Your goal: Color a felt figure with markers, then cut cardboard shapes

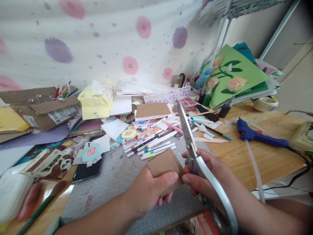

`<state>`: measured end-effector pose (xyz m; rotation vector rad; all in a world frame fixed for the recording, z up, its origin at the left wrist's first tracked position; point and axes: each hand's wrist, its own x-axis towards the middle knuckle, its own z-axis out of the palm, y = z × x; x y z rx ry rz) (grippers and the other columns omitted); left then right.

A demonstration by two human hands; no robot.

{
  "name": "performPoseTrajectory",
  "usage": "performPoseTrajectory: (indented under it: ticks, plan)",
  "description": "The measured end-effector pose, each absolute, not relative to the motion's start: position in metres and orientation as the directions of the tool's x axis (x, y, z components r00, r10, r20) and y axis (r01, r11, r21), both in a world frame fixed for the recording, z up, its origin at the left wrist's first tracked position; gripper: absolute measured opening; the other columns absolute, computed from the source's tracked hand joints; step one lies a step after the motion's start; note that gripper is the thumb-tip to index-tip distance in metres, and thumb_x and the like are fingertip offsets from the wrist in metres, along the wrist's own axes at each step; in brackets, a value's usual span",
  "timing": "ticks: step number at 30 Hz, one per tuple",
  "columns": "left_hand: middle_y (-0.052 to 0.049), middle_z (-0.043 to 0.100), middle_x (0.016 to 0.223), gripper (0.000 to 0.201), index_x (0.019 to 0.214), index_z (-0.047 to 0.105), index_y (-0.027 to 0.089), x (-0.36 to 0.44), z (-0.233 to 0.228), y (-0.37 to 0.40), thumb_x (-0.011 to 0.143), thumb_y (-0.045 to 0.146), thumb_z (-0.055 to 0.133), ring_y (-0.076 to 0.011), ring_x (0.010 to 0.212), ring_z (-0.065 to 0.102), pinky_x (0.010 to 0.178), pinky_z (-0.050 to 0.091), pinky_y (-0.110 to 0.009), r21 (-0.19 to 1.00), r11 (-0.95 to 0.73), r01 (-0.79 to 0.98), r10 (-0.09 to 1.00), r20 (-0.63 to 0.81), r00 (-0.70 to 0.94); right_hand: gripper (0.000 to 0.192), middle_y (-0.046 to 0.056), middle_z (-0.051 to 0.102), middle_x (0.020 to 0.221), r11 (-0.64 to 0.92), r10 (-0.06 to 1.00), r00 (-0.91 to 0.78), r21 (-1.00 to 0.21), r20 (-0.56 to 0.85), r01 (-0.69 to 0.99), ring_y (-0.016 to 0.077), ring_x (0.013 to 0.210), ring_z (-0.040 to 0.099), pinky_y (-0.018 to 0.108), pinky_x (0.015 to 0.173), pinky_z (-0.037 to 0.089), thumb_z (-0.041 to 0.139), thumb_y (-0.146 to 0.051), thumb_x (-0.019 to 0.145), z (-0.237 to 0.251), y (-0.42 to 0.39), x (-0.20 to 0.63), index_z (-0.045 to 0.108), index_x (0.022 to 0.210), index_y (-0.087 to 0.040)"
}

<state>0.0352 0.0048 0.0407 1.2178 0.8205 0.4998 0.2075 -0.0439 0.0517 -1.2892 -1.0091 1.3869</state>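
My left hand is closed around a small folded piece of brown cardboard, thumb pressed on its near face. My right hand grips a large pair of metal scissors near the pivot. Their blades point up and away and look closed together, while the silver handles hang toward me. The right fingertips also meet the right edge of the cardboard. Both hands are above a grey cutting mat. Just beyond them lie several markers in a loose pile.
A blue glue gun with a cord rests at right. Left are a phone, a panda-printed box, a brush and an open carton. Green flower artwork leans at back right. A brown-topped pad lies behind the markers.
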Motion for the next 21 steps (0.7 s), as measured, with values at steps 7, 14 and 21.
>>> performPoseTrajectory:
  ticks: [7,14,21]
  plan:
    - [0.006,0.050,0.041,0.042,0.082,0.060,0.016,0.036,0.043,0.003,0.072,0.056,0.065,-0.0052,0.032,0.034,0.030,0.022,-0.015,0.925,0.378,-0.040,0.730,-0.271,0.627,0.041,-0.006,0.053,0.063,-0.206,0.978,0.008,-0.978,-0.207,-0.045,0.0105,0.051,0.045,0.023,0.048,0.040,0.076,-0.024,0.062,0.056,-0.036,0.200,0.054,0.096,-0.022]
    - [0.008,0.042,0.042,0.034,0.072,0.058,0.017,0.040,0.036,-0.002,0.073,0.049,0.069,-0.0042,0.035,0.029,0.033,0.020,-0.016,0.927,0.367,-0.073,0.784,-0.266,0.561,0.040,-0.007,0.053,0.061,-0.177,0.984,-0.004,-0.981,-0.177,-0.081,0.0103,0.051,0.048,0.022,0.048,0.040,0.080,-0.029,0.064,0.054,-0.037,0.197,0.053,0.092,-0.021]
    - [0.008,0.041,0.039,0.031,0.067,0.055,0.017,0.036,0.049,0.013,0.071,0.043,0.071,-0.0044,0.037,0.029,0.036,0.020,-0.016,0.943,0.266,-0.200,0.912,-0.179,0.370,0.046,-0.003,0.056,0.067,-0.268,0.958,-0.118,-0.963,-0.263,-0.033,0.0138,0.060,0.055,0.026,0.057,0.043,0.062,-0.059,0.080,0.055,-0.052,0.218,0.052,0.106,-0.022]
